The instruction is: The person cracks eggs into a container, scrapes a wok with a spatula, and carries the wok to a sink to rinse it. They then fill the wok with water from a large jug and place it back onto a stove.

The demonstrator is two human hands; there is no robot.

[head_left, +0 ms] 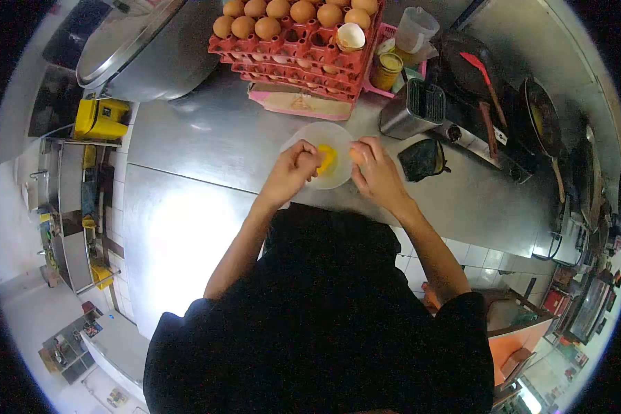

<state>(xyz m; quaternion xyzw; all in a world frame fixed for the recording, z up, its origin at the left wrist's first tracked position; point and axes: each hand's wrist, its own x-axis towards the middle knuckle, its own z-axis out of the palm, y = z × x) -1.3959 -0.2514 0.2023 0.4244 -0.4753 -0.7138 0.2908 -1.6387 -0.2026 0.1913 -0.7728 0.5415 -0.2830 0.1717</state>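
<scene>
The egg [357, 154] is over the right side of the bowl [319, 130], too covered to tell its long axis. My right hand [379, 172] grips it closely; my left hand [295, 169] curls beside the yolk [328, 159], whether holding anything I cannot tell.

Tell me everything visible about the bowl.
The bowl is round, whitish and translucent, apparently plastic. It sits open side up on the shiny metal counter, between the person's body and the red egg trays. Bright yellow egg lies inside. The left hand overlaps its left side in view, the right hand its right edge. Whether either touches the rim can't be told.
</scene>
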